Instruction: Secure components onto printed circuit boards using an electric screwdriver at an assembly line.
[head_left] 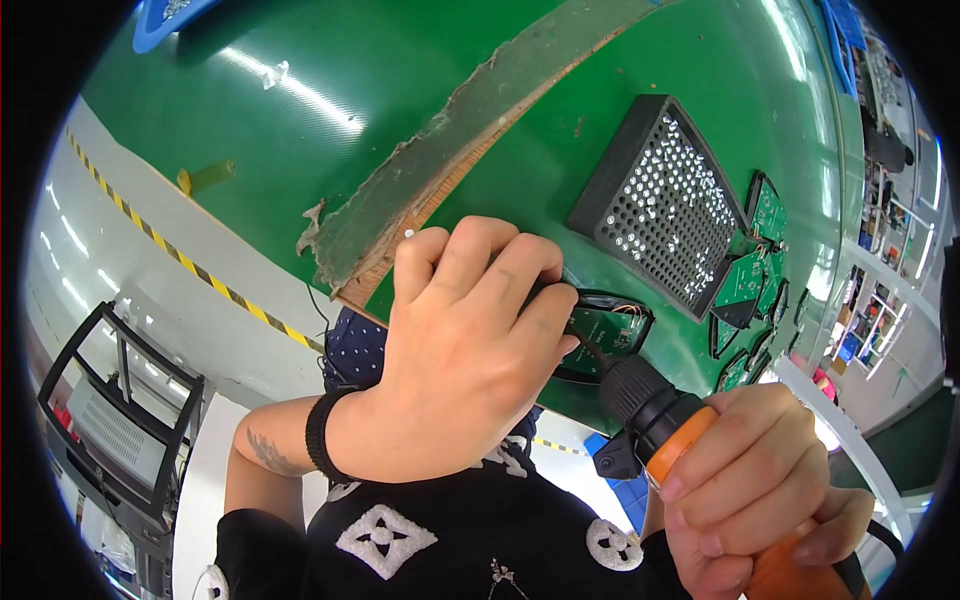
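My right hand (pixel 750 480) grips an orange and black power drill (pixel 680 435), its bit pointing up and left toward my left hand. My left hand (pixel 480 330) is closed, back upward, with its fingers curled over the left end of a black-framed green circuit board (pixel 610 328) at the table's near edge. Thin wires show at the board's right end. The bit's tip ends beside my left thumb, and what it touches is hidden by the hand.
A black perforated tray (pixel 590 205) with many small silver pieces in its holes stands right of centre. Several similar framed boards (pixel 745 285) lie beyond it. A torn clear strip (pixel 420 165) runs across the green table (pixel 300 170). A blue bin (pixel 150 30) sits far left.
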